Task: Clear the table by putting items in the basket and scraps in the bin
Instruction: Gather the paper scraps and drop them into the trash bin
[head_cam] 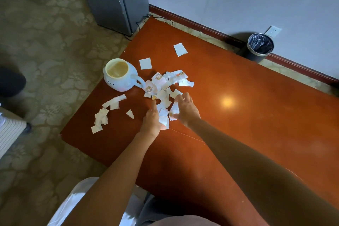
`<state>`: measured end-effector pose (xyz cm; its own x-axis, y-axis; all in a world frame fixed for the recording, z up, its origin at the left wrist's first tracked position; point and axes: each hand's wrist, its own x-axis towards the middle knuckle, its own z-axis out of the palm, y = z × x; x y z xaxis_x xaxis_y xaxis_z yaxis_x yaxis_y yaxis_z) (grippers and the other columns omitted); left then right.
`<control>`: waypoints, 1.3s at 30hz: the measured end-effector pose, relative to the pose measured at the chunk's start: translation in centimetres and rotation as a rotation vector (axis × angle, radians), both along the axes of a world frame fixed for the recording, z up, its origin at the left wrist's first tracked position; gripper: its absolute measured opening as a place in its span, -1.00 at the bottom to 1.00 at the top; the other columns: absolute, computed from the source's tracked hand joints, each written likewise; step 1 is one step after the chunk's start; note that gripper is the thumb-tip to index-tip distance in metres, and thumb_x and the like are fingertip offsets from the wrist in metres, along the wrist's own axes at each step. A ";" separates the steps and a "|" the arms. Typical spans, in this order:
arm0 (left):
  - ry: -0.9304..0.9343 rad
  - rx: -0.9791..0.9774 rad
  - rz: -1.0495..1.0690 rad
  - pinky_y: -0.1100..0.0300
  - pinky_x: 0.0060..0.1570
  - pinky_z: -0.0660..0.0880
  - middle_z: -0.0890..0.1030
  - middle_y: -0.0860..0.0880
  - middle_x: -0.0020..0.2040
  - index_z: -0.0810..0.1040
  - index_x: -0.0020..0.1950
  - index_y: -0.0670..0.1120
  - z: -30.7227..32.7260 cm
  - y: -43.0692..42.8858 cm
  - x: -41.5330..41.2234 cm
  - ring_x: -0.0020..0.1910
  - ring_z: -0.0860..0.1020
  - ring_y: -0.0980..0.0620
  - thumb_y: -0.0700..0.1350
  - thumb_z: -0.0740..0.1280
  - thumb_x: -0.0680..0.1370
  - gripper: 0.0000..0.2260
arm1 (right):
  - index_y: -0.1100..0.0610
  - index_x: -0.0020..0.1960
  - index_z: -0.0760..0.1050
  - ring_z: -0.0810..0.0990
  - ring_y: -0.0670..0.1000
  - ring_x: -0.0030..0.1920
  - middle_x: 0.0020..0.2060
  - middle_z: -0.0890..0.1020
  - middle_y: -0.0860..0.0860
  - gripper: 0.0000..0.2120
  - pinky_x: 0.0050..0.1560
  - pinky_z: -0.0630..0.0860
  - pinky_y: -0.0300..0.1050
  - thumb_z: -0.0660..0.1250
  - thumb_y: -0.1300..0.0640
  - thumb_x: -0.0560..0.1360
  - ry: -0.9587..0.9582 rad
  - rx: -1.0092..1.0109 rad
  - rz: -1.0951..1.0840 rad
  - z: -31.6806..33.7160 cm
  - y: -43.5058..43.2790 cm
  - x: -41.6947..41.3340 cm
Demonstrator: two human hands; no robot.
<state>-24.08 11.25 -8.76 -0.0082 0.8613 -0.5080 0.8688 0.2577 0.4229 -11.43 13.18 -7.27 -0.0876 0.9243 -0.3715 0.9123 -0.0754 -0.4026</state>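
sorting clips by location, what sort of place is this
Likely a hotel room or similar lodging: floral patterned carpet, a small grey fridge-like cabinet, and a lined bin beside a glossy wooden table.

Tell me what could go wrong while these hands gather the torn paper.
1. The mug stands near the table edge, its handle right beside the scrap pile; a wide sweep by the left hand might knock it.
2. The bin stands on the floor beyond the far edge, so pieces could drop on the way.
3. The right hand covers only the middle; the outlying scraps may get missed.
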 end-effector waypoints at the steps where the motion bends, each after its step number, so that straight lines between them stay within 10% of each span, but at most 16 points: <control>1: 0.021 0.009 -0.019 0.05 0.27 0.43 0.34 -0.23 0.37 -0.01 0.53 -0.12 0.1 0.4 -0.1 0.35 0.41 -0.18 -0.20 0.48 0.41 -0.14 | 0.14 0.40 0.19 0.32 0.11 0.31 0.33 0.26 0.13 -0.29 0.21 0.48 -0.08 0.49 0.11 0.38 -0.010 -0.015 -0.011 -0.1 0.5 0.0; 6: 0.107 0.046 -0.126 0.18 0.13 0.52 0.26 -0.22 0.33 0.06 0.50 -0.06 0.2 2.3 0.0 0.21 0.52 -0.13 -0.17 0.50 0.39 -0.17 | 0.15 0.50 -0.04 0.17 0.15 0.41 0.43 0.11 0.14 0.08 0.34 0.34 0.05 0.58 -0.02 0.22 -0.185 -0.111 0.081 -0.6 2.5 0.7; 16: 0.068 0.009 -0.220 0.16 0.17 0.48 0.24 -0.22 0.38 0.31 0.37 -0.16 0.7 3.8 1.1 0.26 0.47 -0.16 -0.17 0.46 0.44 -0.44 | 0.18 0.18 0.39 0.36 0.08 0.16 0.16 0.32 0.08 -0.39 0.08 0.47 -0.12 0.58 0.11 0.24 -0.088 -0.097 0.151 -0.7 2.3 1.0; 39: -0.054 0.004 -0.094 0.10 0.20 0.49 0.47 -0.20 0.32 0.39 0.37 -0.24 0.0 2.4 1.1 0.32 0.46 -0.14 -0.24 0.36 0.51 -0.56 | 0.28 0.16 0.47 0.47 0.09 -0.07 -0.08 0.52 0.12 -0.72 -0.09 0.46 -0.07 0.37 0.22 0.48 0.160 -0.263 -0.090 -0.2 0.3 1.5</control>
<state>-22.97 13.66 -8.80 0.1006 0.8587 -0.5025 0.8649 0.1742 0.4707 -9.97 13.47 -7.51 -0.0861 0.8052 -0.5867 0.8237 -0.2738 -0.4966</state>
